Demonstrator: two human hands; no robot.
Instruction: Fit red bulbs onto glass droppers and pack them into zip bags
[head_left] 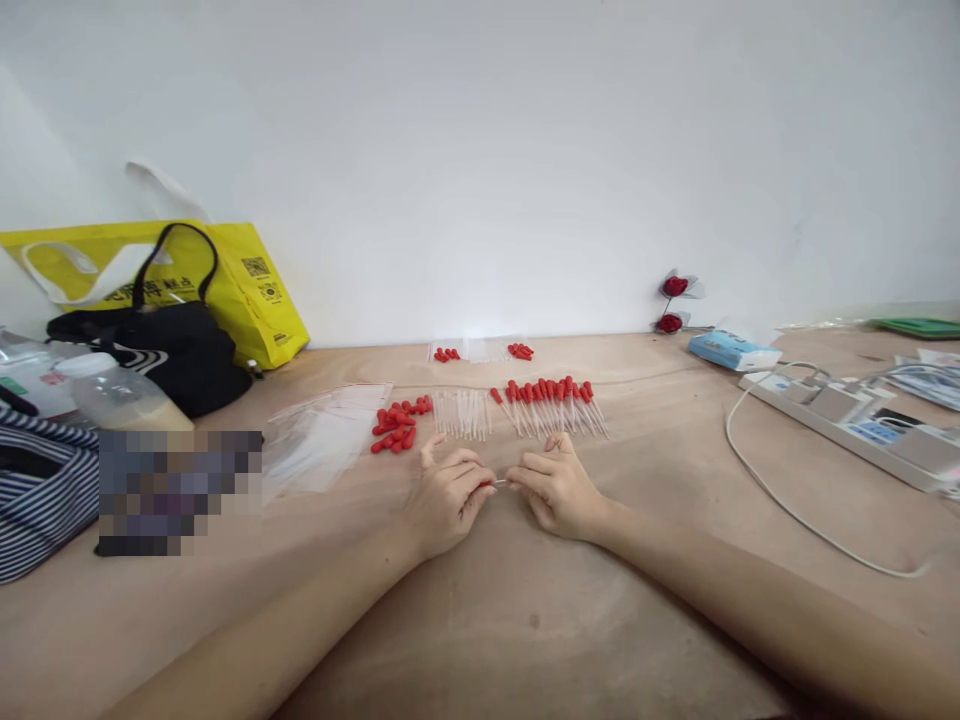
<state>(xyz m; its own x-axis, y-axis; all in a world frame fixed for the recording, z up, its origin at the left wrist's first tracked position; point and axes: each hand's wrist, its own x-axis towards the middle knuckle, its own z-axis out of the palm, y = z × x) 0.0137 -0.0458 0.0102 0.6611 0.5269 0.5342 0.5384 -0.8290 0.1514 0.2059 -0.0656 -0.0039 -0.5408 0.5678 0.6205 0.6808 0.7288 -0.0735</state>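
- In the middle of the table (536,620), on the near side of the rows, I am seeing both hands working close together, with a thin tube (502,483) spanning the small gap between them.
- The left hand (454,495) is pinching one end of it between thumb and fingers; a speck of red is showing there, but I cannot tell whether it is a cap.
- The right hand (555,490) is gripping the other end, its fingers curling inward and hiding most of what they are grasping.
- Just beyond the left hand, loose red caps (397,425) are lying in a heap, touching one another; a stray knuckle could be scattering them.
- Beside them, bare tubes (461,414) are lying in a row, and red-topped tubes (555,405) are spreading out to the right, near the right hand; I am judging that a careless sweep could be muddling both rows.
- My main worry is the grip: pressing off-line could be bending or cracking something so slender, and smooth walls could be slipping from the fingertips.
- Farther left, plastic bags (322,430) are lying flat; a dragging forearm could be shifting them.
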